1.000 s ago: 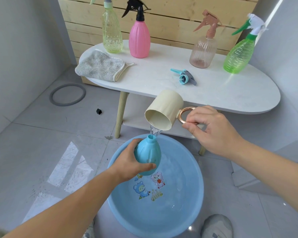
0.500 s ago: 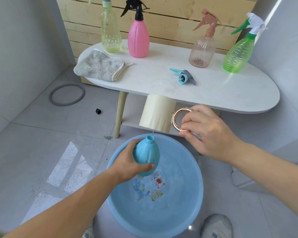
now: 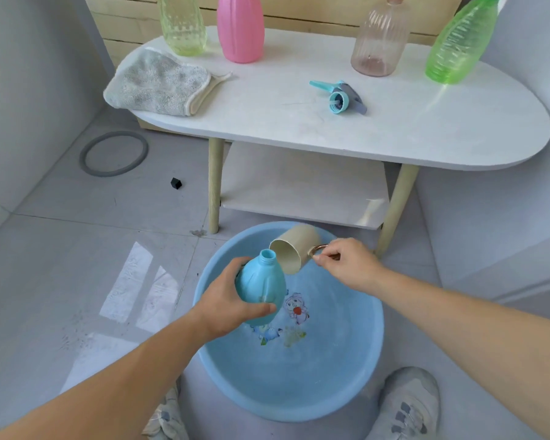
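Blue bottle (image 3: 261, 287) uncapped and near upright over the blue basin (image 3: 331, 376) on the floor, left grip (image 3: 226, 300) wrapped round its body, cream cup (image 3: 294, 249) tipped sideways, rim just beside the bottle's neck, right grip (image 3: 346, 265) pinching its copper ring handle (image 3: 318, 248), blue sprayer head (image 3: 340, 98) lying on the tabletop (image 3: 426, 128).

The bottle (image 3: 261, 289) is turquoise, the cup (image 3: 294, 250) beige with a coppery ring handle (image 3: 318, 249), the basin (image 3: 356, 369) pale blue with cartoon figures, the desk (image 3: 394, 128) white, and the cloth (image 3: 154, 84) grey.
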Motion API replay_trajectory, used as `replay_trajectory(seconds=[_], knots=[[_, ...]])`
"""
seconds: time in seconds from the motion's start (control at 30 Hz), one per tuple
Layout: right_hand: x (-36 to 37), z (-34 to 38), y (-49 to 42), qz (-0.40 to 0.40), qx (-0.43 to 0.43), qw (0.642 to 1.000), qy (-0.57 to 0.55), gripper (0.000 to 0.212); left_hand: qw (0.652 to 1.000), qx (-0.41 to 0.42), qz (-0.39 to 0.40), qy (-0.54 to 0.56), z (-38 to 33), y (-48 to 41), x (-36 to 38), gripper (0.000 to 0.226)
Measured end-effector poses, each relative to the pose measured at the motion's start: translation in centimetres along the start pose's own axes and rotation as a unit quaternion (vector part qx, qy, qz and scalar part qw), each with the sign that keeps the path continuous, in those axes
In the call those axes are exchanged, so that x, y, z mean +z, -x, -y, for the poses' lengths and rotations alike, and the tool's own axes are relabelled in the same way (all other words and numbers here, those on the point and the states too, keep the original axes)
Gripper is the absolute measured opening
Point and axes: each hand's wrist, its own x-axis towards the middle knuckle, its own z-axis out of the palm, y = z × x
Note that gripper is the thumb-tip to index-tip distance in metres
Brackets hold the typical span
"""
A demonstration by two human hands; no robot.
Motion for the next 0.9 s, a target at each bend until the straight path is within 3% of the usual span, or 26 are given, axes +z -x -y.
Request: replay_trajectory(seconds=[0.4, 0.9], knots=[[7.0, -6.4, -3.6, 0.119, -0.073, 0.979, 0.145, 0.030, 0.999, -0.038, 0.006, -0.039, 3.1, -0.6, 1.4, 0.078], [8.7, -9.0, -4.1, 0.139, -0.085, 0.969, 0.184, 0.027, 0.998, -0.055, -0.003, -0.036, 4.2, -1.4, 1.1, 0.077]])
